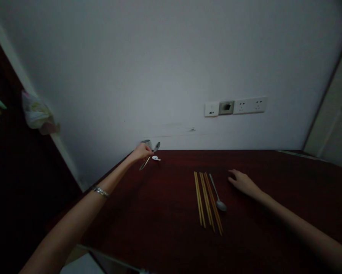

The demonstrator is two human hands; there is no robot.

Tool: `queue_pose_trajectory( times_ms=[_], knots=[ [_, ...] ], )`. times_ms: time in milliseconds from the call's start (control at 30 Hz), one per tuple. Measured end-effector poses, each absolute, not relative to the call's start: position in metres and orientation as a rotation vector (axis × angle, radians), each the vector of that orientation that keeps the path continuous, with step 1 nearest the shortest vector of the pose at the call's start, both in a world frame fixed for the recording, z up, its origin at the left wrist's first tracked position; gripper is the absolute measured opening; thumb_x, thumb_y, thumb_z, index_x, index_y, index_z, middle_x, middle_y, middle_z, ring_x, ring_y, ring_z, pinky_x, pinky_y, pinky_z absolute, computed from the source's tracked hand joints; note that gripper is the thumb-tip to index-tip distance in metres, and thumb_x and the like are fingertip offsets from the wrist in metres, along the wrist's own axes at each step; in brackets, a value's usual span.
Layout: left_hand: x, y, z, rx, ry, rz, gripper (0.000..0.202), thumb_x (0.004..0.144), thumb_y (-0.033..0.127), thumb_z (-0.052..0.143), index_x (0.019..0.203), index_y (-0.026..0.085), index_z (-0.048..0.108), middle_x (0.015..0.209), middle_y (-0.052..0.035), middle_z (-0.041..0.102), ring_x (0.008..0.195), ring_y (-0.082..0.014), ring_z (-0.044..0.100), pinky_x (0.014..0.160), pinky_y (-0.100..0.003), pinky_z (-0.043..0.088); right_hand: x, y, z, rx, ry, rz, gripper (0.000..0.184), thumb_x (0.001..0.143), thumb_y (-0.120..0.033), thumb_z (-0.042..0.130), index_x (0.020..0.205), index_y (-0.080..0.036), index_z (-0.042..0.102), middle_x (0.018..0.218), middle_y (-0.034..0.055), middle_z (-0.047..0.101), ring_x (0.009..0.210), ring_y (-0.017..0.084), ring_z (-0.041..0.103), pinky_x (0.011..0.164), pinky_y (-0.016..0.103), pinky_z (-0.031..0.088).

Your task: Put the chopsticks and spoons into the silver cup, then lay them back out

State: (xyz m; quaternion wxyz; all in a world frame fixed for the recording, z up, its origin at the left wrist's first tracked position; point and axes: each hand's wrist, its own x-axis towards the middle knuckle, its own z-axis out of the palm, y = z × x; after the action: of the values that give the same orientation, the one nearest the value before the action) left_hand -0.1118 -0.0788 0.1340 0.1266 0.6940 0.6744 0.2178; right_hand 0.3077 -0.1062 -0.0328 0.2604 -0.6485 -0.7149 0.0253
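At the far left of the table, my left hand [144, 151] is closed in a pinch on a metal spoon [157, 146], whose bowl end sticks out beyond the fingers. Below the fingers a slim shiny piece [144, 163] slants down toward the table; I cannot tell whether it belongs to the same spoon. A small white spoon [155, 158] lies on the table just right of this hand. Behind the hand stands a grey cup-like container [146, 143], partly hidden. My right hand [243, 182] rests on the tabletop with fingers apart, holding nothing, right of a long-handled metal spoon [221, 206].
Several wooden chopsticks [205, 199] lie side by side left of the long-handled spoon on the dark red table [165, 205]. The table's back edge meets a wall with sockets [249, 105]. A plastic bag [37, 111] hangs at the left.
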Motion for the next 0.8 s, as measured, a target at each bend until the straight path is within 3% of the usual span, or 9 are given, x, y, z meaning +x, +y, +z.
queue_pose_trajectory(
  times_ms=[100, 200, 333, 533, 667, 800],
  knots=[
    [-0.048, -0.091, 0.136, 2.091, 1.647, 0.707, 0.016, 0.067, 0.026, 0.058, 0.068, 0.01, 0.062, 0.046, 0.0013, 0.05, 0.036, -0.0064, 0.043, 0.038, -0.018, 0.033, 0.278, -0.129, -0.005, -1.463, -1.778, 0.316, 0.036, 0.072, -0.022, 0.049, 0.105, -0.01, 0.056, 0.115, 0.0142, 0.054, 0.108, 0.023, 0.05, 0.096, 0.035, 0.034],
    [0.011, -0.105, 0.129, 2.16, 1.366, 0.713, 0.019, 0.068, 0.028, 0.057, 0.071, 0.01, 0.063, 0.045, 0.0024, 0.049, 0.034, -0.006, 0.042, 0.036, -0.018, 0.031, 0.243, -0.153, 0.012, -1.16, -1.545, 0.842, 0.033, 0.07, -0.023, 0.053, 0.102, -0.013, 0.055, 0.103, 0.0119, 0.062, 0.094, 0.02, 0.059, 0.086, 0.035, 0.044],
    [0.068, -0.116, 0.112, 2.14, 1.166, 0.745, 0.02, 0.069, 0.028, 0.058, 0.071, 0.01, 0.064, 0.043, 0.003, 0.049, 0.032, -0.0049, 0.04, 0.035, -0.017, 0.031, 0.218, -0.175, 0.012, -0.913, -1.273, 1.194, 0.039, 0.062, -0.023, 0.065, 0.099, -0.016, 0.055, 0.107, 0.0104, 0.061, 0.097, 0.02, 0.057, 0.085, 0.034, 0.045],
    [0.114, -0.118, 0.091, 1.978, 1.096, 0.845, 0.02, 0.07, 0.028, 0.058, 0.076, 0.01, 0.064, 0.042, 0.0037, 0.048, 0.031, -0.0043, 0.04, 0.034, -0.016, 0.031, 0.217, -0.188, 0.01, -0.895, -1.076, 1.348, 0.034, 0.058, -0.025, 0.07, 0.089, -0.017, 0.058, 0.092, 0.0071, 0.066, 0.084, 0.019, 0.062, 0.077, 0.032, 0.05],
    [0.127, -0.119, 0.085, 1.913, 1.069, 0.865, 0.024, 0.072, 0.031, 0.057, 0.08, 0.01, 0.063, 0.041, 0.0044, 0.047, 0.031, -0.0042, 0.039, 0.035, -0.016, 0.031, 0.219, -0.194, 0.018, -0.895, -1.035, 1.327, 0.02, 0.063, -0.028, 0.067, 0.077, -0.016, 0.059, 0.079, 0.0059, 0.067, 0.071, 0.015, 0.064, 0.069, 0.028, 0.052],
    [0.126, -0.125, 0.092, 2.063, 1.083, 0.893, 0.027, 0.076, 0.033, 0.051, 0.081, 0.01, 0.063, 0.047, 0.0015, 0.052, 0.036, -0.0051, 0.042, 0.039, -0.018, 0.034, 0.227, -0.195, 0.025, -0.927, -1.076, 1.255, 0.019, 0.066, -0.031, 0.065, 0.072, -0.014, 0.059, 0.072, 0.006, 0.066, 0.063, 0.014, 0.063, 0.06, 0.026, 0.053]
  ],
)
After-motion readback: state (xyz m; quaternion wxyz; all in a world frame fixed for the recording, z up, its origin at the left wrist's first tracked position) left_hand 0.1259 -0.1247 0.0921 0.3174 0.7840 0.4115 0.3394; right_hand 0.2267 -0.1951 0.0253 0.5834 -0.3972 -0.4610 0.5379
